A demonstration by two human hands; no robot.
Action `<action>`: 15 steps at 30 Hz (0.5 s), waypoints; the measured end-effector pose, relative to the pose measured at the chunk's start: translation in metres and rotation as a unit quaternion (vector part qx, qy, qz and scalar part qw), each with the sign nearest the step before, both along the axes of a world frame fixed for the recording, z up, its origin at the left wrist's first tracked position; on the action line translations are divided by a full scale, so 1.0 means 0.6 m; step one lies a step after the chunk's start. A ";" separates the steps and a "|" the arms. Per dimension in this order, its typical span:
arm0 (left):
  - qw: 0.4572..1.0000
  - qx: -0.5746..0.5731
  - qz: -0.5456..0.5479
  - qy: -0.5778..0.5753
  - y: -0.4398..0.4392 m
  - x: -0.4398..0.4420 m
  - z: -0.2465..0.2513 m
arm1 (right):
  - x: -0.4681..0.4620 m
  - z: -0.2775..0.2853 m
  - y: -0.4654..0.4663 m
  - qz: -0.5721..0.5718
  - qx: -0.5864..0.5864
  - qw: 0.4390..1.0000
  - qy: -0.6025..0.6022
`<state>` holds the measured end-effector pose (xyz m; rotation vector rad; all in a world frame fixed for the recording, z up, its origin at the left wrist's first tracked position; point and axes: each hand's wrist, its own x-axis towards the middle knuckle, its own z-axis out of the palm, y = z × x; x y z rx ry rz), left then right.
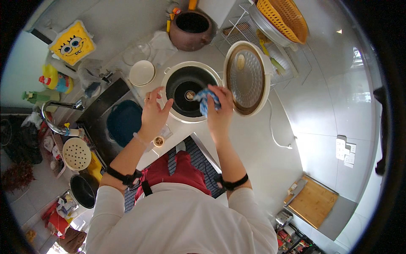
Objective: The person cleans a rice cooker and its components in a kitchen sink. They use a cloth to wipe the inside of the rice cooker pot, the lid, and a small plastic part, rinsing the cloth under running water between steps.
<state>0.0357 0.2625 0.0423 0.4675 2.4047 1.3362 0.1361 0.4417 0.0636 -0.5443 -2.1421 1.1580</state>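
Note:
A white rice cooker (pixel 179 118) stands on the counter before me, its dark inside exposed and a round metal piece (pixel 190 95) at the centre of its bottom. Its lid (pixel 247 79) is swung up to the right, the inner face turned toward me. My right hand (pixel 221 103) grips a crumpled blue and white cloth (pixel 207 101) over the right part of the cooker's opening. At the left rim is my left hand (pixel 157 111), empty, with fingers apart; whether it touches the rim I cannot tell. A small round slotted cap (pixel 158 141) lies near my left wrist.
Left is a sink (pixel 104 127) with a dark blue basin (pixel 124 123) and a curved faucet (pixel 52 117). White bowls (pixel 141 73) and a brown clay pot (pixel 191 38) stand behind. The cooker's white cord (pixel 272 130) runs along the right counter, toward a wooden cutting board (pixel 314 200) with a knife (pixel 298 189).

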 end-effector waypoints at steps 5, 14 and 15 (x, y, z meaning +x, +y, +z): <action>0.998 -0.063 0.014 0.024 0.023 -0.035 -0.064 | -0.176 -0.034 0.004 0.106 0.191 0.970 0.103; 0.981 0.138 0.045 -0.132 0.019 -0.044 -0.144 | -0.147 -0.089 0.057 0.054 0.381 0.895 -0.227; 0.981 0.134 0.046 -0.130 0.020 -0.043 -0.144 | -0.146 -0.099 0.057 0.048 0.393 0.873 -0.286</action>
